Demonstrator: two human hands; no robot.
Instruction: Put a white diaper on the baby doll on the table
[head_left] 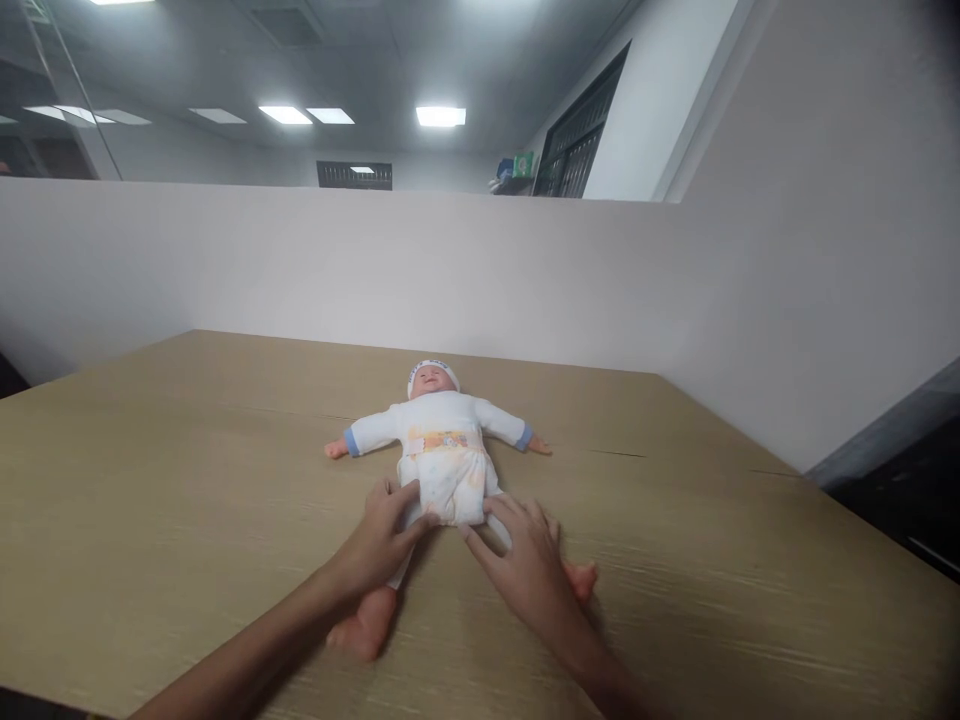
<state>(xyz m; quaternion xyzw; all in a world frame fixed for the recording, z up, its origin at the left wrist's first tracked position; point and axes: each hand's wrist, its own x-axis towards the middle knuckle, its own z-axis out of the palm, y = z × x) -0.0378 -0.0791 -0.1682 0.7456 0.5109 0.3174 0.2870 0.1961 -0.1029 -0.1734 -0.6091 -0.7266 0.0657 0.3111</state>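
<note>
A baby doll [442, 412] lies on its back on the wooden table, arms spread and head away from me. It wears a white top with blue cuffs, white leggings and a white cap [433, 366] with dark lettering. Around its waist is a white diaper [450, 480] with an orange printed front band. My left hand [394, 525] is closed about the diaper's left leg edge, its thumb near the crotch. On the other side my right hand [517, 545] grips the right leg edge, fingers over the doll's thigh. The doll's bare feet show beside my wrists.
The wooden table [187, 480] extends to both sides of the doll. A low white wall [337, 265] stands behind it, with another wall [810, 250] at the right. Beyond the low wall are ceiling lights and a shelf with a green package [523, 164].
</note>
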